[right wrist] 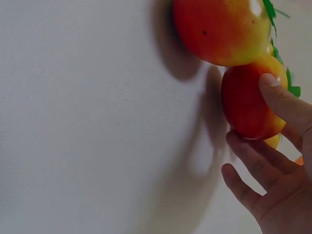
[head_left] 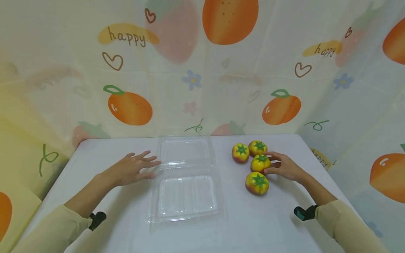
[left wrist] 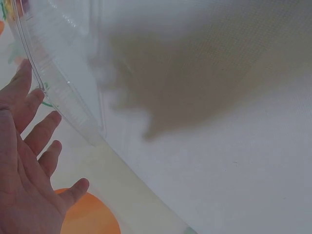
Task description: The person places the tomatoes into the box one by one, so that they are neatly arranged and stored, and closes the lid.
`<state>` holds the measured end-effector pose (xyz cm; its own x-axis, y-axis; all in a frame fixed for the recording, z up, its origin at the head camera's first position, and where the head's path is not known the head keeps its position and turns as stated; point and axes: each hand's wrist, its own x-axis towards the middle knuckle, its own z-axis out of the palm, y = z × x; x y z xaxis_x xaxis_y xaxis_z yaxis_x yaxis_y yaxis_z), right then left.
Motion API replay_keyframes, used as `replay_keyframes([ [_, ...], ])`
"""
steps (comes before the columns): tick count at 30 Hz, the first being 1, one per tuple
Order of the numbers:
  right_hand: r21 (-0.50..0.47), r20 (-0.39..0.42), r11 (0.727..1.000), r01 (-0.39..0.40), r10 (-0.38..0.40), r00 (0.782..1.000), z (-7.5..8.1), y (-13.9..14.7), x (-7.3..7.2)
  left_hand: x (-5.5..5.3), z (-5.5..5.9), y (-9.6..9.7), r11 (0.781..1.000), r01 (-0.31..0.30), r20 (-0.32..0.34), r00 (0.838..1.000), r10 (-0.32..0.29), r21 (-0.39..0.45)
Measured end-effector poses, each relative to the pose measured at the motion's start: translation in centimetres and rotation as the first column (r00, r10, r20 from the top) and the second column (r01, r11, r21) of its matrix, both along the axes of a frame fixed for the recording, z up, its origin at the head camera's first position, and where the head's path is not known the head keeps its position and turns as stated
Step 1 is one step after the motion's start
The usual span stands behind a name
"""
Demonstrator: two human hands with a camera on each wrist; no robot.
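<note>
Head view: at left, the left hand (head_left: 136, 169) spreads its fingers beside the hinge of a clear, ribbed plastic clamshell (head_left: 186, 172) lying open on the white-covered bench (head_left: 250, 228), long axis running front to back. At right, the right hand (head_left: 283, 167) pinches a glossy, squat yellow-and-red persimmon (head_left: 257, 166), star-shaped green calyx (head_left: 261, 158) upward, between two similar persimmons (head_left: 240, 153) behind and a nearer persimmon (head_left: 257, 184).

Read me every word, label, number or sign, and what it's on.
"happy": upper-left yellow patch on the fruit-print cloth.
"happy": upper-right yellow patch, same cloth.
"happy": small, lower-right yellow patch, same cloth.
Too faint to read: ghosted lettering, cloth's left.
None readable on the clear clamshell container or persimmon-like fruits.
</note>
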<state>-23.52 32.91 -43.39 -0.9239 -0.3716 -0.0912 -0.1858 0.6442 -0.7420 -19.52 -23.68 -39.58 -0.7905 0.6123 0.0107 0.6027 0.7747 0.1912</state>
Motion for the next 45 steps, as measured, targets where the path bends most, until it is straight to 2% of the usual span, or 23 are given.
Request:
replay_keyframes([
  [11,0.009,-0.057,1.0,-0.013,0.013,0.998,2.6,-0.4,-0.1,-0.2,-0.5,0.0,1.0,-0.009,0.001,1.0,0.009,0.022],
  [21,-0.028,-0.115,0.999,-0.027,0.024,0.993,4.8,-4.4,0.7,-0.2,-0.6,-0.1,1.0,-0.007,-0.003,1.0,0.007,0.019],
  [25,-0.047,-0.133,0.996,-0.08,0.073,0.988,5.2,-6.4,0.9,-0.3,-0.6,-0.1,1.0,-0.008,0.005,1.0,0.008,0.025],
  [32,-0.054,-0.113,0.979,-0.198,0.191,0.975,5.9,-10.4,1.3,-0.3,-0.8,-0.2,0.999,-0.012,0.012,1.0,0.012,0.032],
  [37,-0.012,-0.098,0.966,-0.259,0.257,0.962,5.7,-13.4,1.7,-0.2,-0.8,-0.1,1.0,-0.003,-0.008,1.0,0.003,0.029],
  [45,-0.009,-0.052,0.939,-0.345,0.344,0.937,5.1,-17.1,2.4,0.0,-0.5,0.0,1.0,0.007,-0.021,1.0,-0.007,0.031],
])
